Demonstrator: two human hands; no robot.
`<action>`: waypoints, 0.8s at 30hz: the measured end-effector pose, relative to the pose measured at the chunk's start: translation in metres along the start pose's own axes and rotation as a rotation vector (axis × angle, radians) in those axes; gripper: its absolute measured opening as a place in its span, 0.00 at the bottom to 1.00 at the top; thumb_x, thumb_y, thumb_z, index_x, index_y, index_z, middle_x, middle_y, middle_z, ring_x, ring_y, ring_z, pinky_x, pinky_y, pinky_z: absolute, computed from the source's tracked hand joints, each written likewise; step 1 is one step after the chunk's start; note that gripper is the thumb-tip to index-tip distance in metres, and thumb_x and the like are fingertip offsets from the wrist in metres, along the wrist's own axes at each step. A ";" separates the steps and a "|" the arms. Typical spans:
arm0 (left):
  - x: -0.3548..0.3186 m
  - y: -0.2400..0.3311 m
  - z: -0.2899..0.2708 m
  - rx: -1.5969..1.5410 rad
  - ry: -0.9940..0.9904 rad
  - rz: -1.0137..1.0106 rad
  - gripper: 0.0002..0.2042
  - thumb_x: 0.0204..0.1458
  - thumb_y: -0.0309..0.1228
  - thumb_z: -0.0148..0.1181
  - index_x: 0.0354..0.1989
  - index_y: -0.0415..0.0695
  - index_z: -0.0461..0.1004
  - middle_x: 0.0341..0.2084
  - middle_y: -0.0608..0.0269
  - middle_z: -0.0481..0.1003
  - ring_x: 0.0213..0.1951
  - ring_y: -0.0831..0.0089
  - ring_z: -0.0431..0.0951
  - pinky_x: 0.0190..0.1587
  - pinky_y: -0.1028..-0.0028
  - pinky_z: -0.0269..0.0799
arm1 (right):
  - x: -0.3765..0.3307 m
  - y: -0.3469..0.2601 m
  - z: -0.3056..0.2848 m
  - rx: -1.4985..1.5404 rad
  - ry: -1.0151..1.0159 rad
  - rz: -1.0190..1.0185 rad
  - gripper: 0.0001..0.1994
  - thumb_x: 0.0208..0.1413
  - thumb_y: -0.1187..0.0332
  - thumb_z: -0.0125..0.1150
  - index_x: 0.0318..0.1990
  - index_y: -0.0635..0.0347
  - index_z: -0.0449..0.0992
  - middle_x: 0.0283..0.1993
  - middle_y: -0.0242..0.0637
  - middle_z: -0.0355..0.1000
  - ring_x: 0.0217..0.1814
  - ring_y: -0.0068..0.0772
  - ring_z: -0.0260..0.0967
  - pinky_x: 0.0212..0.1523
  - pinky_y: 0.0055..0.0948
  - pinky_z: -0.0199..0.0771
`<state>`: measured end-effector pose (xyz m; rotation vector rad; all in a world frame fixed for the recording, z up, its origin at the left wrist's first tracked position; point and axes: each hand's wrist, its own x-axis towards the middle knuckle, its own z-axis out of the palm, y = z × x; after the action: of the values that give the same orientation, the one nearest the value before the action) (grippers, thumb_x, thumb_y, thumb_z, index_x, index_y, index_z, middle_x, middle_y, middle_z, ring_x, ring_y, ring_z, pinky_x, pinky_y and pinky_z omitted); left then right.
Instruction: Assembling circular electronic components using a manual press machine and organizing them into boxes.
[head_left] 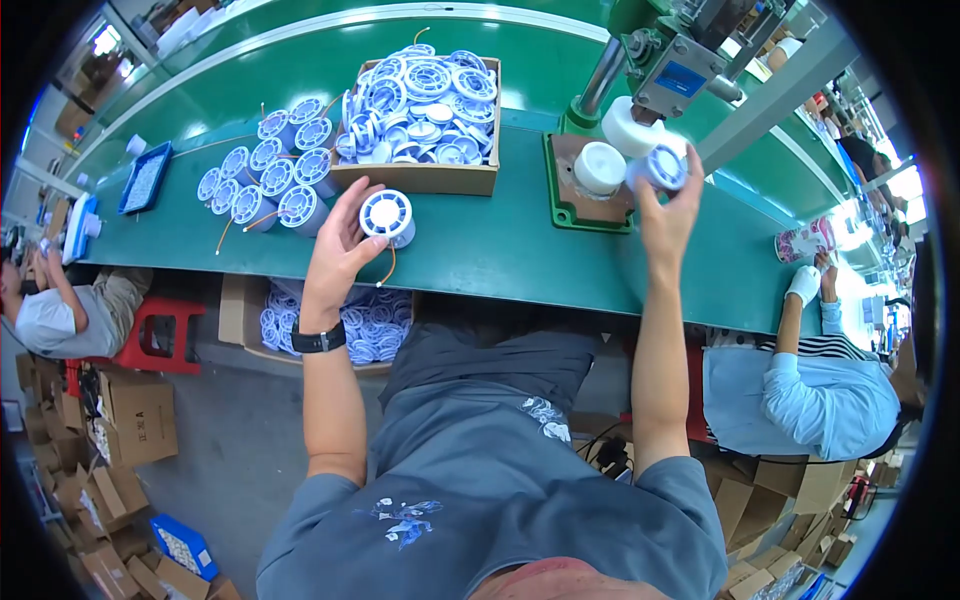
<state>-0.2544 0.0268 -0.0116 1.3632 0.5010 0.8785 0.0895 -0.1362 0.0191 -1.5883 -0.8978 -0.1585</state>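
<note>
My left hand [340, 250] is closed around a white round plastic housing [388, 218] with a spoked rim and a pale centre; a short orange wire hangs from it over the green bench. On the right, my right hand [668, 220] grips a similar white cylinder [664, 168] with a ribbed end, slightly blurred. That hand is beside the green-based bench press [585, 218]. A white round block [600, 168] sits on the press base, and a larger white piece [630, 128] stands behind it, under the press head [680, 78].
An open cardboard box [440, 178] of white ribbed caps stands at the bench's back. To its left are several white cylinders [278, 178] with orange wires and a blue tray [146, 178]. Below the bench sits a carton of white rings [372, 335]. Co-workers sit at both sides.
</note>
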 end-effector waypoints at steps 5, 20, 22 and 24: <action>0.004 -0.004 0.006 0.313 0.014 -0.016 0.35 0.43 0.21 0.67 0.63 0.34 0.61 0.53 0.54 0.70 0.54 0.68 0.72 0.58 0.71 0.67 | -0.013 0.035 -0.082 -0.185 0.059 0.138 0.37 0.49 0.72 0.67 0.67 0.64 0.56 0.57 0.45 0.65 0.55 0.38 0.69 0.55 0.33 0.68; 0.104 -0.004 0.188 0.027 -0.128 0.072 0.30 0.41 0.23 0.72 0.55 0.32 0.69 0.42 0.57 0.77 0.44 0.73 0.78 0.47 0.74 0.75 | -0.027 -0.020 -0.082 -0.307 0.168 -0.281 0.26 0.48 0.76 0.59 0.58 0.64 0.66 0.59 0.50 0.64 0.62 0.49 0.62 0.62 0.39 0.61; 0.116 -0.007 0.187 0.025 -0.101 0.077 0.30 0.41 0.24 0.72 0.55 0.32 0.69 0.42 0.57 0.77 0.43 0.73 0.78 0.46 0.74 0.75 | -0.006 -0.029 -0.074 -0.231 0.182 -0.322 0.26 0.48 0.75 0.59 0.58 0.64 0.66 0.58 0.49 0.65 0.61 0.48 0.63 0.62 0.38 0.62; 0.116 -0.014 0.186 0.029 -0.082 0.080 0.30 0.41 0.24 0.73 0.55 0.32 0.69 0.42 0.57 0.77 0.43 0.74 0.78 0.46 0.74 0.75 | 0.025 -0.045 -0.065 -0.147 0.164 -0.402 0.26 0.48 0.76 0.59 0.59 0.65 0.65 0.58 0.47 0.65 0.62 0.44 0.63 0.63 0.39 0.61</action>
<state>-0.0396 0.0015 0.0279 1.4482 0.3997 0.8794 0.1038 -0.1853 0.0846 -1.4866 -1.0861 -0.6419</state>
